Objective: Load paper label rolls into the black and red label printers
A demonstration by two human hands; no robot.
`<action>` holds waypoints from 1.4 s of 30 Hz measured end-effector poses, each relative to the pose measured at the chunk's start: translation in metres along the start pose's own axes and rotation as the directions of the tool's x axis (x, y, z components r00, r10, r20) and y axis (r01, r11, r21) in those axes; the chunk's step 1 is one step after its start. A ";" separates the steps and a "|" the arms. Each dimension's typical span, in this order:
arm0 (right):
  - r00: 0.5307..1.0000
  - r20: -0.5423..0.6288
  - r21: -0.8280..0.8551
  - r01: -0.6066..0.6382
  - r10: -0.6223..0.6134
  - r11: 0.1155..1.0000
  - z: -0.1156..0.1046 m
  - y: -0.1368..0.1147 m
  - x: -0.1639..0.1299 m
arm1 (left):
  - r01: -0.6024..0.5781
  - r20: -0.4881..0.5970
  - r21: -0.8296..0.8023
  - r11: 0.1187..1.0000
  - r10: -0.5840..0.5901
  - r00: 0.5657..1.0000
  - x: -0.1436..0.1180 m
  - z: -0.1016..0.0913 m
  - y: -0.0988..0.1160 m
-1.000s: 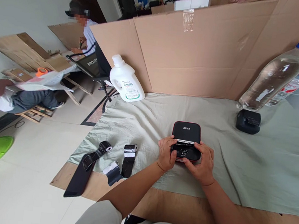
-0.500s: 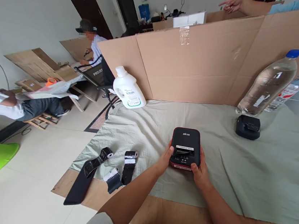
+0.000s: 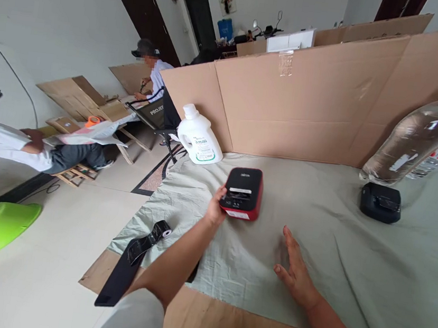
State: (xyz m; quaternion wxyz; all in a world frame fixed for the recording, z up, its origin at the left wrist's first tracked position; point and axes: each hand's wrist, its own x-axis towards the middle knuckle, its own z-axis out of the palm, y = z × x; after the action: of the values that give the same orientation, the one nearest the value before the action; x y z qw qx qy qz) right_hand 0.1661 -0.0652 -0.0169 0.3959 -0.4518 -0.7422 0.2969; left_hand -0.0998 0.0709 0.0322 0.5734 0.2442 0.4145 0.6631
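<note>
fingers of the left hand clasp the black device from the left, the right hand pointing forward, fingers parted.

In our left hand we have a device with a matt black plastic top and smooth red plastic sides. Beneath our right hand we see dull, creased cloth; nearer us than both hands, smooth bare wood. Beyond them rises matt brown cardboard with shiny clear tape. Left of our left hand, a black roll gleams; right beyond our right, a clear plastic bottle looks glossy.
</note>
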 end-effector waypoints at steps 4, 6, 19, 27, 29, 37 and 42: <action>1.000 0.003 -0.079 0.004 -0.004 0.997 0.004 0.003 0.001 | -0.099 -0.179 0.002 0.995 0.098 0.979 0.074 -0.017 0.044; 1.000 -0.001 -0.120 0.019 -0.019 0.993 0.006 0.004 0.001 | -0.112 -0.258 0.038 0.993 0.118 0.959 0.101 -0.024 0.064; 0.908 0.417 -0.212 0.061 0.034 0.975 0.005 -0.024 0.004 | -0.119 -0.383 0.697 0.707 0.508 0.771 0.122 -0.048 0.101; 0.992 0.079 -0.212 -0.082 0.101 0.974 -0.071 0.013 0.059 | -0.578 0.445 0.797 0.177 0.475 0.759 0.025 0.016 0.006; 0.975 -0.195 -0.420 -0.185 0.111 0.888 -0.115 0.045 0.092 | -0.671 0.627 0.718 0.185 0.246 0.739 -0.013 0.028 -0.035; 0.684 -0.507 -0.538 -0.727 0.525 0.428 -0.220 0.118 0.112 | -0.772 0.738 0.622 -0.131 -0.231 0.634 -0.117 0.032 -0.105; 0.726 -0.521 -0.499 -0.686 0.449 0.529 -0.201 0.111 0.090 | -0.789 0.748 0.601 -0.131 -0.257 0.612 -0.133 0.022 -0.093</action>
State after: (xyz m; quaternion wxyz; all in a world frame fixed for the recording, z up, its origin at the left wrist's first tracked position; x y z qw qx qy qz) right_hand 0.3618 0.0793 0.0258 0.2050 -0.8233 -0.5273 0.0470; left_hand -0.0005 -0.0512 -0.0127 0.1310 0.8860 0.4289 0.1176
